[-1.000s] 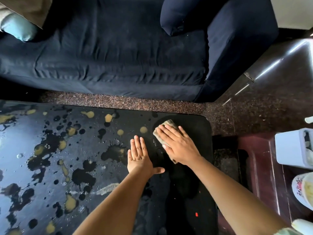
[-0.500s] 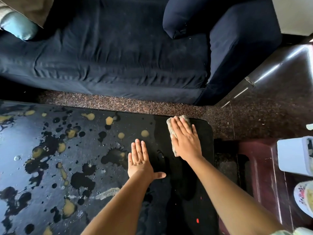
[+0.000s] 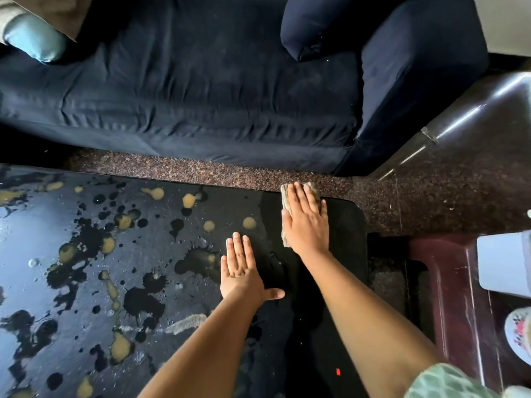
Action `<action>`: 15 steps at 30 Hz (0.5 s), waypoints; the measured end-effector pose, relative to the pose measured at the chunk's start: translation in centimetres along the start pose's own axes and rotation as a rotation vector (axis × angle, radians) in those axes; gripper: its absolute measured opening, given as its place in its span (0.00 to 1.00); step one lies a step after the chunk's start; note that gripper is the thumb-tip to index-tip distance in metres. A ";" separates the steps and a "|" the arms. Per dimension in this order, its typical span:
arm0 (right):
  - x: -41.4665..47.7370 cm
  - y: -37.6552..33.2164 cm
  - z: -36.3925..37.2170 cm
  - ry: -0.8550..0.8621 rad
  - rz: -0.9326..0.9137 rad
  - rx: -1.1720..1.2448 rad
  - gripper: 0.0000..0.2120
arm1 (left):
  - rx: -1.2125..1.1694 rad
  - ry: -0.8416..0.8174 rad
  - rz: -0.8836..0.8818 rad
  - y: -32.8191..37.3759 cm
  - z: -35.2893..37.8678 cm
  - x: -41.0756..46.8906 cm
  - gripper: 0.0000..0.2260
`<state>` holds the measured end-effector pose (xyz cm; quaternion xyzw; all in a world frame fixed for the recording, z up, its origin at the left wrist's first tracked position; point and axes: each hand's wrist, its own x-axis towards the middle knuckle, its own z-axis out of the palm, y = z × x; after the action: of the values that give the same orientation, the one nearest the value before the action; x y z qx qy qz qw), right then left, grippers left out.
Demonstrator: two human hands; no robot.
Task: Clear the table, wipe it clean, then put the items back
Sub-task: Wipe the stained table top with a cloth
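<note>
Sofa (image 3: 201,96) beyond table (image 3: 344,254); right hand (image 3: 306,222) presses cloth (image 3: 285,196), fingers (image 3: 296,196) straight; left hand (image 3: 240,271) flat.

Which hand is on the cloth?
The right hand, pressed flat on the cloth at the far edge of the table; the left hand lies flat on the bare surface.

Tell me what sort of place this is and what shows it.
Most likely a home living room: a dark blue sofa with a teal cushion on it, a low black table set just in front of it, and speckled stone floor between them.
</note>
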<state>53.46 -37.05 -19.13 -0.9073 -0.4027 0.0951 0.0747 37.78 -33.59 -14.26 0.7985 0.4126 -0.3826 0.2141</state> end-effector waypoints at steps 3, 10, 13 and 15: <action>0.1 -2.4 0.4 -0.008 -0.006 0.012 0.28 | -0.009 0.010 -0.002 -0.1 0.2 0.1 0.61; -4.5 4.1 -0.5 -0.064 -0.437 -0.084 0.29 | -0.007 0.030 0.006 -0.1 0.2 -0.1 0.61; -2.1 0.5 -0.1 0.019 0.015 -0.008 0.29 | -0.011 0.055 0.016 -0.2 0.3 0.1 0.61; -2.2 -1.5 0.2 0.024 0.060 0.021 0.29 | -0.020 0.076 0.033 -0.3 0.5 0.0 0.61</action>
<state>50.84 -37.68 -18.74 -0.9192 -0.3735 0.0909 0.0862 37.32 -33.75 -14.61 0.8168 0.4111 -0.3442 0.2127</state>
